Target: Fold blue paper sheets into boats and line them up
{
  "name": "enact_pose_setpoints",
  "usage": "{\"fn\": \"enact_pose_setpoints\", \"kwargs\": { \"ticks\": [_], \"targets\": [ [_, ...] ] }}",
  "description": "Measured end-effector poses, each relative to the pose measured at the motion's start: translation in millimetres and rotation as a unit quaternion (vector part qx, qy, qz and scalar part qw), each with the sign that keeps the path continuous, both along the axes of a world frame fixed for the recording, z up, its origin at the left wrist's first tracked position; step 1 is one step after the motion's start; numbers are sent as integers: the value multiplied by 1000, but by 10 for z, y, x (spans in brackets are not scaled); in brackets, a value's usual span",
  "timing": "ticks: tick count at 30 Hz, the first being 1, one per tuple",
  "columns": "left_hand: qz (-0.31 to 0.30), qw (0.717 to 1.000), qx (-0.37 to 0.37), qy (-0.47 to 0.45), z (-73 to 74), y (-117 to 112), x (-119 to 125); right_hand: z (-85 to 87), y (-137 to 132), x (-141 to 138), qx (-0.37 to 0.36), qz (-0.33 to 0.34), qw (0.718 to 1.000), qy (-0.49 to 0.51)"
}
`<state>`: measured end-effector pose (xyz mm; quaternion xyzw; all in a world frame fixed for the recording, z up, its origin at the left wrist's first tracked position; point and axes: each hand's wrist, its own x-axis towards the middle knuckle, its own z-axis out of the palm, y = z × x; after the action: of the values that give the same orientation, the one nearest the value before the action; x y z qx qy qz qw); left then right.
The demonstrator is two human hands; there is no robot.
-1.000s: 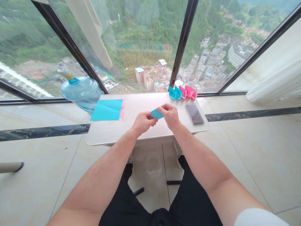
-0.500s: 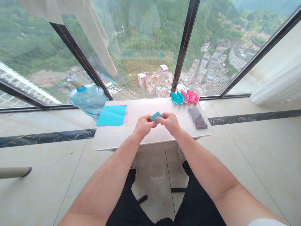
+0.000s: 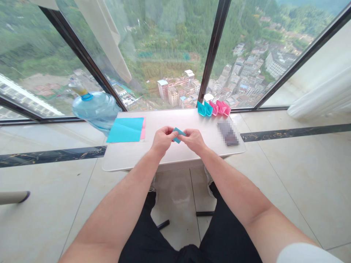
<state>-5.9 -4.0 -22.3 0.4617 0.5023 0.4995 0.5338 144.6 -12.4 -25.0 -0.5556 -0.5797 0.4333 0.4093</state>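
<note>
A small folded piece of blue paper (image 3: 178, 134) is held above the white table (image 3: 131, 157), with a corner pointing toward me. My left hand (image 3: 163, 140) pinches its left side between thumb and fingers. On its right side, my right hand (image 3: 194, 140) grips it the same way. Fingers cover both side corners, and the folds are too small to make out. Flat on the table to the left lies a blue sheet of paper (image 3: 126, 129), with the edge of a pink sheet (image 3: 143, 128) showing from under it.
Two blue folded paper boats (image 3: 204, 109) and several pink ones (image 3: 220, 108) stand in a row at the table's back right. A blurred-out dark flat object (image 3: 228, 133) lies before them. Behind the table's left end is a large water bottle (image 3: 95, 109); windows rise beyond.
The small blue paper has been turned a little between my fingers, and its lower corner now shows more. The whole view has shifted slightly.
</note>
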Motion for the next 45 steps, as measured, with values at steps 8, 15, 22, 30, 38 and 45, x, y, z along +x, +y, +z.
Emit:
{"fn": "enact_pose_setpoints", "kwargs": {
  "ticks": [8,15,22,30,38,45],
  "targets": [
    [25,998,-7,-52,-19,12,31,-14,-8,-26,-6,37,999,1],
    [86,995,14,-56,-27,53,48,-25,1,-38,13,27,998,-47],
    [109,990,4,-84,-43,98,41,-60,22,-37,14,34,998,-55],
    [153,987,36,-44,-72,113,47,-41,9,-73,22,31,998,-53],
    [104,994,37,-10,-18,53,44,-22,50,-13,34,9,999,-41],
    [83,996,37,19,-1,19,17,25,66,23,33,-19,999,-17]
  ]
}}
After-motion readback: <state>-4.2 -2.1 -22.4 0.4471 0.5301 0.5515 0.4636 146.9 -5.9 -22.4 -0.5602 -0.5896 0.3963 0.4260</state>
